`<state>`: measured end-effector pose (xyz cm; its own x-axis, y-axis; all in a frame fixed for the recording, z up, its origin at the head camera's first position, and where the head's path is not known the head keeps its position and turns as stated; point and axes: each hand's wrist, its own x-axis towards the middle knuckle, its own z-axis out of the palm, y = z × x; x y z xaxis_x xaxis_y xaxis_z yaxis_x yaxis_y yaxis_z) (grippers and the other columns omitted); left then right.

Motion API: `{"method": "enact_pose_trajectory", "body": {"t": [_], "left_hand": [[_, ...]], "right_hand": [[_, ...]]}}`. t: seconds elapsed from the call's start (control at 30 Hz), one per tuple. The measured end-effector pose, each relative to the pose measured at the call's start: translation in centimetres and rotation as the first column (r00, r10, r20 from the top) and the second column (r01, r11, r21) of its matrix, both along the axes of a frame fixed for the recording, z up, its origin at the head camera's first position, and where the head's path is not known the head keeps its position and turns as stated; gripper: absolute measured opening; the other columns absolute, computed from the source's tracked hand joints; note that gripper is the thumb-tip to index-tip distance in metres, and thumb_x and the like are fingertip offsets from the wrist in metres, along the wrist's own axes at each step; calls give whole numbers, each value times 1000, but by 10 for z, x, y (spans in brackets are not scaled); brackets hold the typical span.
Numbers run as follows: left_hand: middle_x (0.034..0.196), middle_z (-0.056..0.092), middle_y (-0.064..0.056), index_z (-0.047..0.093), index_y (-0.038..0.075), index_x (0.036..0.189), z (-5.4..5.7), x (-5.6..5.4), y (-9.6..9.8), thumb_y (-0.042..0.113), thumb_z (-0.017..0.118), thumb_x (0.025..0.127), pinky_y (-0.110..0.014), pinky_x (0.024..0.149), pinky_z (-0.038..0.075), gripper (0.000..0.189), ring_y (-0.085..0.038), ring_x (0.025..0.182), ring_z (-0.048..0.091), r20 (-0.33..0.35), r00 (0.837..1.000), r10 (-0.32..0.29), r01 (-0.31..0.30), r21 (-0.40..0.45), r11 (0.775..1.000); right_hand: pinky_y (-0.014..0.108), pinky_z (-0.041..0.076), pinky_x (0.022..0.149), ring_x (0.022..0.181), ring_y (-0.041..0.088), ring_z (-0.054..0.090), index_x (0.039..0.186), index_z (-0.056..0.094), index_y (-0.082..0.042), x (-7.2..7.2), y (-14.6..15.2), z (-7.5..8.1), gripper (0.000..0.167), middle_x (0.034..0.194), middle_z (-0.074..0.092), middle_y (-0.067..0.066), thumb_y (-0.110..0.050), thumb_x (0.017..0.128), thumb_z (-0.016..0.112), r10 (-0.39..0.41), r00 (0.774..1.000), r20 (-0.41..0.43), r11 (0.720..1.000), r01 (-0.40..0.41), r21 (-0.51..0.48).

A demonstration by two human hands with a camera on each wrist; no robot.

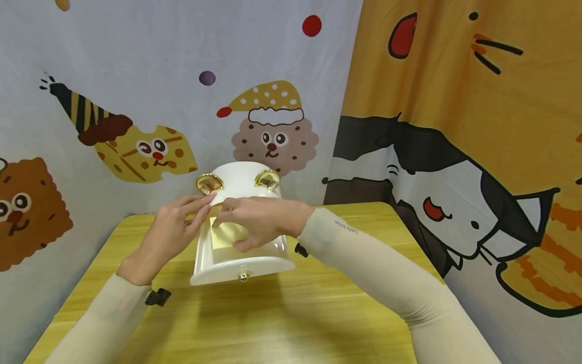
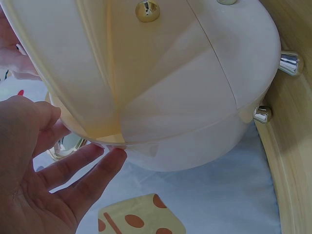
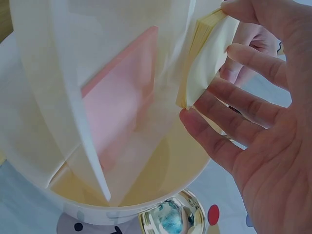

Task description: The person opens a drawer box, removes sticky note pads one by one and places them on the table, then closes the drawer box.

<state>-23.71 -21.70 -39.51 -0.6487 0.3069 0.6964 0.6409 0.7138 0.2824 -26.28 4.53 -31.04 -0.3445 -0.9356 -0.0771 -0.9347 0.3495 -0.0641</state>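
Between the hands at the open drawer's (image 1: 268, 265) left side, a yellow sticky-note pad (image 3: 212, 63) is gripped by the right hand (image 1: 259, 217); the left hand (image 1: 170, 227) touches the white box (image 1: 241, 177), its hold unclear.

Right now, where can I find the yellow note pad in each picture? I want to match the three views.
Head: the yellow note pad is left of centre, under the right hand.
Left wrist: I cannot make it out.
Right wrist: upper right, held by that hand.
Shared landmark: the white box, in all three views.
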Motion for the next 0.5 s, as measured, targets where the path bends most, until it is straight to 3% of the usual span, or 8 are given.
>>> {"method": "enact_pose_trajectory", "body": {"t": [0.5], "left_hand": [[127,85,-23,80,10,150,0,0,0,3,80,110,-46,66,75,41,-34,80,84,-6,1000,1,-1,-7,1000]], "right_hand": [[35,63,122,137,22,73,164,65,-19,1,9,-1,61,164,64,10,-34,108,84,-3,1000,8,1000,4,-22]]}}
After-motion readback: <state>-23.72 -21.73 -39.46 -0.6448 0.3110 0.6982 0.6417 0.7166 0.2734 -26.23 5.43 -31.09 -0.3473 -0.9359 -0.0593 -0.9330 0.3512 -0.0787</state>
